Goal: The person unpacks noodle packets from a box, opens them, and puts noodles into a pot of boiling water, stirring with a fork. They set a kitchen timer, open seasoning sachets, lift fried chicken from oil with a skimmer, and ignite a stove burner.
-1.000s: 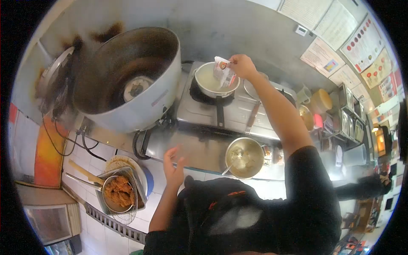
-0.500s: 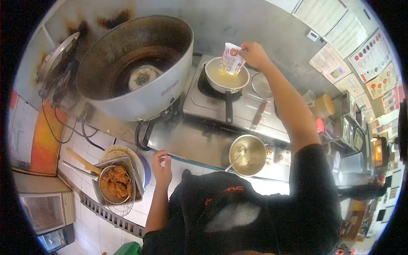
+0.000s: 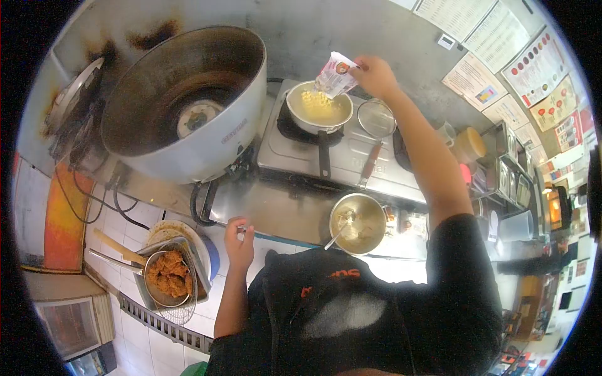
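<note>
My right hand [image 3: 374, 76] grips the top corner of a white and pink packet [image 3: 336, 75], tilted over a pan [image 3: 320, 120] on the stove [image 3: 276, 153]. Pale yellow pieces [image 3: 312, 100] come from the packet's mouth into the pale liquid in the pan. The pan's black handle [image 3: 323, 156] points toward me. Away from the stove, my left hand [image 3: 239, 241] hovers at the counter's front edge with its fingers curled; whether it holds anything is too small to make out. Near the counter's front edge is a metal bowl [image 3: 374, 229] with a spoon in it.
A large, deep grey cooker [image 3: 182, 147] stands left of the stove. Fried food [image 3: 169, 274] sits in a strainer at the lower left. Right of the pan lies a round sieve [image 3: 376, 119] with a brown handle. Containers [image 3: 469, 145] and metal racks stand at the right.
The packet has gone from hanging over the pan to a steeper tilt, and yellow pieces now show in the pan. My left hand's fingers have curled in.
</note>
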Motion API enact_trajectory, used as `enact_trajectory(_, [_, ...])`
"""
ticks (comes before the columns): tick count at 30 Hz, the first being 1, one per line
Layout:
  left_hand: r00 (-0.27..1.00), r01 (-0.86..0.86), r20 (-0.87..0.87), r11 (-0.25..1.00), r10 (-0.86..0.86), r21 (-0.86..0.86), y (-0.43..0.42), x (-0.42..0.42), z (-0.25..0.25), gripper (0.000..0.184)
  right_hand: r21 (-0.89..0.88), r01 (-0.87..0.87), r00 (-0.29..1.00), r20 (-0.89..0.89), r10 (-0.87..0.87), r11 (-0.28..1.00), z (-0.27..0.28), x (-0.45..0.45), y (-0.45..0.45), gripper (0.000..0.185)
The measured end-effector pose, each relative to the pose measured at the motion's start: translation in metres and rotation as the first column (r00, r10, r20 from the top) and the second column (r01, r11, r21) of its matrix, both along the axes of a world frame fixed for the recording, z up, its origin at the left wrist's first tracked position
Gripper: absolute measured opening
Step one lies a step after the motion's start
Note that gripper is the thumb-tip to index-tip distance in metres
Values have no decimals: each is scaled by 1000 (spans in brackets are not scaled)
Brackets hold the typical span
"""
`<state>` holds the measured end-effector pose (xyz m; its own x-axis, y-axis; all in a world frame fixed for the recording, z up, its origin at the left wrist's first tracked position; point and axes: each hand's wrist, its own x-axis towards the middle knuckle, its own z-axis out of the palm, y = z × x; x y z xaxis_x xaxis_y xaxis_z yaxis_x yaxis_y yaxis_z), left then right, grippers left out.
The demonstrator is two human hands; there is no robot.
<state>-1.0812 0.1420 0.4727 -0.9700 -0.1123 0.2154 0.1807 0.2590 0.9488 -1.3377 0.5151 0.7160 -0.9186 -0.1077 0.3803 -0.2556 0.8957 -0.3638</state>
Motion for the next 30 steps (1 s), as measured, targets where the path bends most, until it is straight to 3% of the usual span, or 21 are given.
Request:
enact_trajectory(2, [1000,7,-14,1000,-7,-7,2,-2,0,20,-262,49,996,-56,-66,964,12,25,-9,22])
enact_trajectory(6, [1000,12,11,1000,-13,24,8,-4,-1,20,-185,33,994,-97,-52,982,3,46,-11,19])
enact_trajectory(8, [999,33,22,999,-33,24,7,-5,0,20,-195,-44,935,-354,-29,980,-17,53,-15,15])
enact_trajectory(9, [999,47,5,999,-47,15,9,-7,-2,20,-197,-41,935,-353,-32,979,-25,57,-15,15])
enact_trajectory(11, [998,60,3,998,-60,7,15,-7,-2,21,79,-38,838,-541,75,996,-47,69,-17,9])
enact_trajectory(14, [994,45,101,998,-40,-53,23,-12,11,23,154,-19,775,-622,112,988,-82,119,-40,10])
enact_trajectory(16, [961,221,163,975,-223,28,28,-15,17,33,236,1,708,-686,166,972,-113,163,-59,17])
enact_trajectory(17, [958,224,179,974,-225,26,34,-17,18,33,281,-86,754,-609,247,956,-125,185,-68,21])
enact_trajectory(18, [940,246,153,917,-304,313,41,-18,17,37,313,-173,790,-522,321,934,-138,204,-75,25])
enact_trajectory(19, [920,251,110,780,-376,573,48,-20,20,42,307,-273,792,-467,394,912,-152,218,-82,26])
enact_trajectory(20, [906,261,133,778,-402,572,53,-25,25,42,293,-360,789,-411,457,886,-165,231,-90,27])
enact_trajectory(21, [933,58,248,789,-261,612,62,-30,41,47,278,-328,820,-392,418,903,-167,239,-99,27])
enact_trajectory(22, [916,-135,375,774,-140,618,75,-27,45,52,241,-405,808,-357,469,882,-166,248,-105,26])
enact_trajectory(23, [910,-103,380,800,-164,591,77,-27,36,55,201,-463,798,-328,505,863,-165,260,-96,25])
enact_trajectory(26, [939,-43,318,869,-134,493,71,-41,-14,61,120,-335,916,-191,352,935,-170,289,-45,36])
enact_trajectory(27, [929,-4,324,872,-178,490,69,-45,-25,61,4,-196,973,-123,195,981,-183,296,-23,32])
enact_trajectory(28, [907,-43,402,918,-130,395,67,-48,-33,64,-155,-50,950,-313,-1,987,-206,303,3,31])
enact_trajectory(29, [883,-84,466,952,-66,295,64,-50,-43,67,-18,173,962,-213,-173,985,-219,315,32,27])
enact_trajectory(30, [882,-64,464,954,-83,292,61,-53,-54,67,-175,413,887,-142,-438,894,-223,328,57,27])
